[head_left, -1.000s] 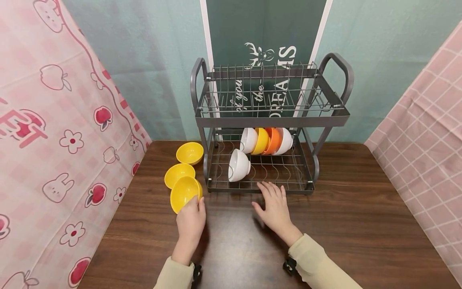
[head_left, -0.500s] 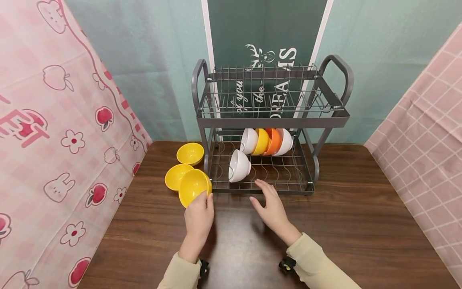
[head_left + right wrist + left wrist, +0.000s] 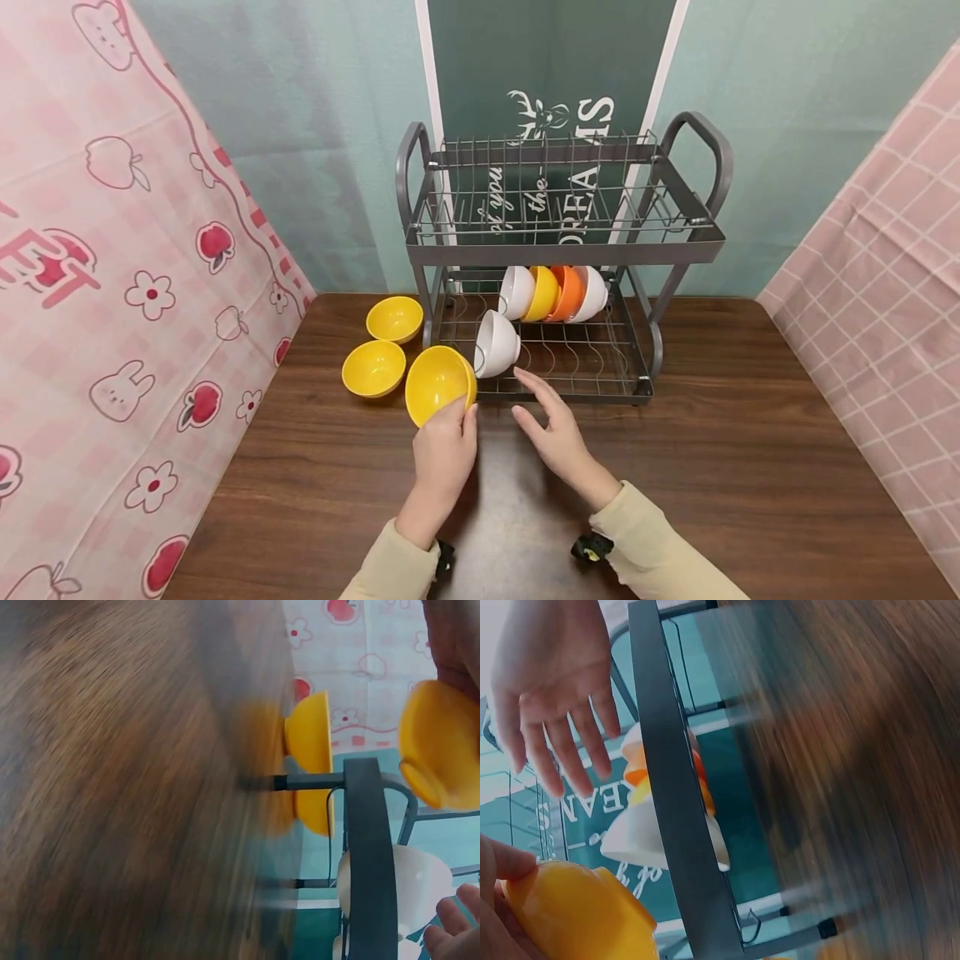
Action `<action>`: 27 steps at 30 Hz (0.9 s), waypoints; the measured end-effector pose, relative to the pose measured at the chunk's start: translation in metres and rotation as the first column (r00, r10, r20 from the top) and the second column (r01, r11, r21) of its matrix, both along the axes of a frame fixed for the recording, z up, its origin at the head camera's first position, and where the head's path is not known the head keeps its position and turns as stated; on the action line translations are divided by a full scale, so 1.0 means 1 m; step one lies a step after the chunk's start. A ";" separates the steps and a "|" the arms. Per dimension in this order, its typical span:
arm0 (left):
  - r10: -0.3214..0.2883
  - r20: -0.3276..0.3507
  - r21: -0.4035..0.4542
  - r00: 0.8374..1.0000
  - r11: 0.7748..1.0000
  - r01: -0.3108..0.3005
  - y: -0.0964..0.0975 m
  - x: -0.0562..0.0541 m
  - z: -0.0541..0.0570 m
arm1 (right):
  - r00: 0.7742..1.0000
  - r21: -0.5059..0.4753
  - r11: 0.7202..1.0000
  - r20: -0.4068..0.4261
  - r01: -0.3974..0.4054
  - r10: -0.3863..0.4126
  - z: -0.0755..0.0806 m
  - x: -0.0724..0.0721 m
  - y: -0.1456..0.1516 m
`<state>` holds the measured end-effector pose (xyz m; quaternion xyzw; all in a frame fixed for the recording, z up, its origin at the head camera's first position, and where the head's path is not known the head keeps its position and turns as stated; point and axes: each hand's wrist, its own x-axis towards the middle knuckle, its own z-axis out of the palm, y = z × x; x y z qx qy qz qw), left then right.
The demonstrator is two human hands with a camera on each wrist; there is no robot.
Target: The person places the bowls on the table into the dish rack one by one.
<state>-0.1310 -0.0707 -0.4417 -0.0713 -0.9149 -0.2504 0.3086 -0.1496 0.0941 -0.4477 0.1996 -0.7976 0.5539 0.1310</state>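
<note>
My left hand (image 3: 446, 450) pinches a yellow bowl (image 3: 437, 385) at its right rim, thumb inside; the bowl is tilted in front of the rack's left front corner. The left wrist view shows that yellow bowl (image 3: 585, 911) from its outer side. My right hand (image 3: 561, 437) hovers with relaxed fingers before the rack's front edge and holds nothing. Just beyond its fingertips, a white bowl (image 3: 498, 343) stands on its side in the lower tier of the grey dish rack (image 3: 566, 254). Behind it, a row of bowls on their sides includes a yellow bowl (image 3: 542, 293) and an orange bowl (image 3: 566, 293).
Two more yellow bowls, a nearer one (image 3: 373, 368) and a farther one (image 3: 394, 319), sit upright on the wooden table (image 3: 720, 467) left of the rack. A pink printed cloth (image 3: 150, 292) hangs along the left side, and a pink checked cloth (image 3: 885, 275) along the right.
My left hand has carried the yellow bowl to the right, away from the two bowls on the table. My right hand has shifted slightly left.
</note>
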 end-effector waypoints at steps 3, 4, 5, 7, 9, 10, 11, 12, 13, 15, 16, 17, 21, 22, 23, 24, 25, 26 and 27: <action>-0.023 0.007 -0.008 1.000 1.000 0.023 0.005 0.002 0.002 | 0.998 -0.039 0.998 0.036 -0.053 0.055 0.008 0.003 -0.003; -0.030 0.008 -0.010 1.000 0.999 0.030 0.006 0.003 0.002 | 0.996 -0.047 0.996 0.036 -0.075 0.077 0.004 0.001 -0.003; -0.035 0.007 -0.016 0.999 0.999 0.035 0.008 0.003 0.002 | 0.994 -0.057 0.994 0.046 -0.093 0.096 0.000 0.000 -0.003; -0.050 0.000 -0.024 0.999 0.998 0.050 0.011 0.004 0.002 | 0.989 -0.084 0.987 0.054 -0.135 0.139 -0.009 -0.004 -0.001; -0.062 -0.003 -0.035 0.998 0.997 0.062 0.013 0.005 0.002 | 0.982 -0.114 0.977 0.050 -0.178 0.184 -0.014 -0.005 -0.001; -0.071 -0.004 -0.037 0.997 0.997 0.071 0.014 0.006 0.002 | 0.977 -0.133 0.971 0.053 -0.197 0.205 -0.015 -0.005 -0.001; -0.083 -0.006 -0.042 0.997 0.996 0.083 0.015 0.007 0.001 | 0.972 -0.159 0.963 0.052 -0.220 0.230 -0.015 -0.005 -0.001; -0.097 -0.010 -0.047 0.995 0.994 0.097 0.017 0.007 0.001 | 0.966 -0.181 0.953 0.045 -0.244 0.255 -0.015 -0.004 -0.001; -0.111 -0.014 -0.054 0.994 0.992 0.110 0.018 0.008 0.001 | 0.960 -0.203 0.943 0.043 -0.262 0.276 -0.014 -0.004 -0.001; -0.145 -0.021 -0.068 0.989 0.987 0.143 0.020 0.009 0.000 | 0.946 -0.248 0.920 0.034 -0.304 0.322 -0.014 -0.004 -0.001; -0.165 -0.024 -0.073 0.986 0.984 0.163 0.020 0.010 0.000 | 0.939 -0.273 0.906 0.031 -0.323 0.344 -0.014 -0.004 -0.001; -0.182 -0.027 -0.083 0.983 0.980 0.180 0.021 0.010 -0.001 | 0.931 -0.291 0.893 0.020 -0.343 0.365 -0.014 -0.005 0.000; -0.255 -0.056 -0.132 0.965 0.960 0.246 0.021 0.010 -0.003 | 0.902 -0.347 0.847 0.006 -0.403 0.432 -0.013 -0.007 0.004; -0.276 -0.068 -0.146 0.959 0.954 0.264 0.021 0.009 -0.004 | 0.896 -0.355 0.838 0.004 -0.414 0.445 -0.013 -0.007 0.005; -0.297 -0.082 -0.163 0.951 0.946 0.281 0.020 0.009 -0.006 | 0.890 -0.364 0.829 0.004 -0.424 0.457 -0.012 -0.008 0.006; -0.319 -0.097 -0.177 0.943 0.938 0.299 0.020 0.008 -0.006 | 0.885 -0.375 0.823 0.012 -0.427 0.465 -0.012 -0.008 0.007; -0.341 -0.111 -0.192 0.933 0.929 0.317 0.020 0.007 -0.007 | 0.881 -0.387 0.816 0.021 -0.429 0.473 -0.012 -0.009 0.009; -0.363 -0.123 -0.204 0.924 0.920 0.334 0.019 0.007 -0.008 | 0.878 -0.398 0.812 0.030 -0.428 0.478 -0.011 -0.009 0.010; -0.384 -0.134 -0.214 0.914 0.911 0.352 0.019 0.006 -0.009 | 0.876 -0.408 0.808 0.040 -0.426 0.482 -0.011 -0.009 0.011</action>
